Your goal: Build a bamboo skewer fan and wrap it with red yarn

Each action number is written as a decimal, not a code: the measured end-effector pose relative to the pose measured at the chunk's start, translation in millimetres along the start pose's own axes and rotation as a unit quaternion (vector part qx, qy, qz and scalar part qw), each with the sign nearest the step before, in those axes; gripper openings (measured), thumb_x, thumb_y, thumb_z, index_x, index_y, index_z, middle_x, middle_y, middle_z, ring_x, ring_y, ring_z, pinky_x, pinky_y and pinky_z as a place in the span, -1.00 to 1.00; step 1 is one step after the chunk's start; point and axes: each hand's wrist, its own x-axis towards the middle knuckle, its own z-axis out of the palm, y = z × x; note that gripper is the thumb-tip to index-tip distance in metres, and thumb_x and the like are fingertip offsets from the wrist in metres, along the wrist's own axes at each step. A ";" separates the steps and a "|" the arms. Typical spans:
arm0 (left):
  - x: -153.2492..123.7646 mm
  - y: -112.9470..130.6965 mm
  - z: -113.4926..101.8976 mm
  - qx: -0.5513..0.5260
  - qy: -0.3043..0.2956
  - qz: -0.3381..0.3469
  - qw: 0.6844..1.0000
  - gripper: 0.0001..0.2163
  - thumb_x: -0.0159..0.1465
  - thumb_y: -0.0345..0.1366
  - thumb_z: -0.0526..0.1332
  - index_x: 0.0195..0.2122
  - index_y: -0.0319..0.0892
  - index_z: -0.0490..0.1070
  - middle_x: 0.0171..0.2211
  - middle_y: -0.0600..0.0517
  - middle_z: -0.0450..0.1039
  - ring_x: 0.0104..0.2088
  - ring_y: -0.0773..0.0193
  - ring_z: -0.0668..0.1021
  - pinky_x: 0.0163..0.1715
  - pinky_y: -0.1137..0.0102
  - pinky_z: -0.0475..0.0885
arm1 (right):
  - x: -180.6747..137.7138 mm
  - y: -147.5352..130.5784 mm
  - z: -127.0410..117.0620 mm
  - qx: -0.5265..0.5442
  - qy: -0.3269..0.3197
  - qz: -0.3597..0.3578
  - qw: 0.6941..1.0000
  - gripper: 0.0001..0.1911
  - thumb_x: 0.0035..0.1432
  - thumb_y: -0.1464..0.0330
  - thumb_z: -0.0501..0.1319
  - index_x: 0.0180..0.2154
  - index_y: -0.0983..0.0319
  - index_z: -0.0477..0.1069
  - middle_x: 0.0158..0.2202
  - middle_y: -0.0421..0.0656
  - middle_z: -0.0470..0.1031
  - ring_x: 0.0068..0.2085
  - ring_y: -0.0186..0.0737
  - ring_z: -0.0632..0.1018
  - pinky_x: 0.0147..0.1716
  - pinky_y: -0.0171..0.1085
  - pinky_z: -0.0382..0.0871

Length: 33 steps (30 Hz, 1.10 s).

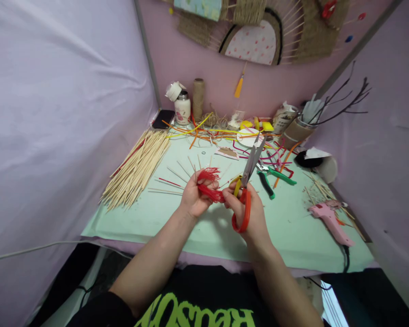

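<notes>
Red fringed threads [211, 192], like a tassel, are gathered in my left hand [194, 196], whose fingers close round them; two tufts stick out to the right. My right hand [247, 209] holds orange-handled scissors [252, 159], blades pointing up and away. Its thumb and fingertips also touch the right end of the red threads. A yellow piece [237, 186] shows beside the scissors at my right fingers; what it belongs to is hard to make out. Behind my left hand, several thin sticks [177, 173] fan out on the table, partly hidden by the hands.
A pile of bamboo sticks [139, 168] lies at left. Green-handled pliers [267, 175] rest right of the scissors, and a pink glue gun [332, 222] sits at the right edge. Coloured stems [194, 131], a phone [163, 119], a flask [182, 109] and a twine roll [198, 97] line the back.
</notes>
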 end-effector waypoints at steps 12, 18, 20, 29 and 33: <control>1.8 -4.5 2.2 0.067 0.024 -0.022 0.997 -0.63 0.38 -0.27 0.12 -0.58 -0.20 0.13 -0.63 0.17 0.06 -0.65 0.48 0.26 -0.67 0.58 0.23 | 7.0 -1.8 -11.1 0.012 -0.012 -0.005 1.000 -0.63 -0.02 0.17 0.38 -0.30 0.18 0.27 -0.48 -0.29 0.39 -0.48 -0.32 0.40 -0.43 -0.29 0.30; 7.0 -14.8 -4.0 0.147 0.047 0.149 0.977 -0.66 0.26 -0.20 0.31 -0.51 -0.21 0.19 -0.62 0.21 0.08 -0.66 0.54 0.18 -0.66 0.61 0.15 | 5.0 10.4 -5.4 0.017 -0.012 -0.007 1.000 -0.60 -0.09 0.22 0.43 -0.30 0.16 0.27 -0.40 -0.25 0.49 -0.36 -0.27 0.51 -0.31 -0.26 0.39; 6.2 -16.9 -4.7 0.172 0.053 0.182 0.967 -0.67 0.22 -0.17 0.34 -0.49 -0.20 0.22 -0.64 0.24 0.07 -0.70 0.56 0.14 -0.71 0.62 0.07 | 3.0 12.8 -2.5 0.031 -0.037 0.002 0.999 -0.58 -0.12 0.25 0.45 -0.31 0.15 0.27 -0.40 -0.25 0.50 -0.34 -0.26 0.52 -0.30 -0.25 0.39; 3.3 -20.4 0.6 0.243 0.089 0.181 0.949 -0.74 0.22 -0.13 0.32 -0.39 -0.24 0.40 -0.61 0.12 0.37 -0.64 0.43 0.42 -0.62 0.54 0.30 | 9.7 7.9 -3.5 0.002 -0.029 0.021 0.999 -0.65 -0.09 0.24 0.41 -0.33 0.18 0.30 -0.42 -0.26 0.47 -0.41 -0.31 0.48 -0.37 -0.29 0.36; 4.4 -20.2 -2.5 0.236 0.077 0.164 0.955 -0.76 0.22 -0.16 0.33 -0.38 -0.26 0.43 -0.64 0.13 0.33 -0.65 0.43 0.40 -0.62 0.53 0.30 | 15.7 5.1 -7.6 0.004 -0.033 0.023 0.999 -0.65 -0.08 0.24 0.40 -0.32 0.19 0.28 -0.45 -0.27 0.47 -0.47 -0.34 0.44 -0.43 -0.30 0.33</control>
